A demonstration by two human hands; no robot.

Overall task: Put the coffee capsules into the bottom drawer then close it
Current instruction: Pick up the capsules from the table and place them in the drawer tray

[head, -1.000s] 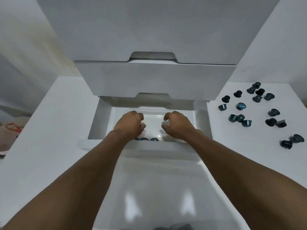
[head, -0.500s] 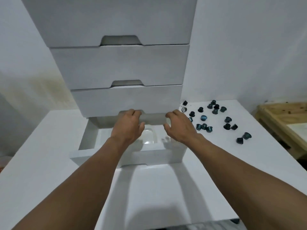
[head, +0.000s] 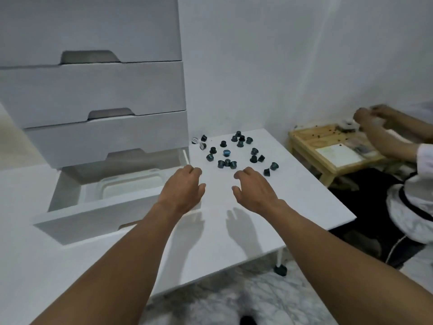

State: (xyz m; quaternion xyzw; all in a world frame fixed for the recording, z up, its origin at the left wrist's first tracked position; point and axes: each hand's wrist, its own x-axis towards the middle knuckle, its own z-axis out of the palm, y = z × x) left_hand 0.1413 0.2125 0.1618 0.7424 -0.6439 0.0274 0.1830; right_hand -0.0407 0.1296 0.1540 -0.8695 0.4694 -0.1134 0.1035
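The white tabletop (head: 293,207), set against white walls (head: 269,66), carries dark coffee capsules (head: 226,153) scattered just right of the drawer unit (head: 93,90), whose bottom drawer (head: 93,222) stands open. The left hand (head: 182,192) and right hand (head: 254,192) hover above it, fingers loosely spread, empty. A marbled floor (head: 210,301) lies below

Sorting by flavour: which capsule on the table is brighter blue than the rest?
The bright blue capsule in the middle of the scatter, just beyond the tight trio; the rest are dark or show pale foil.
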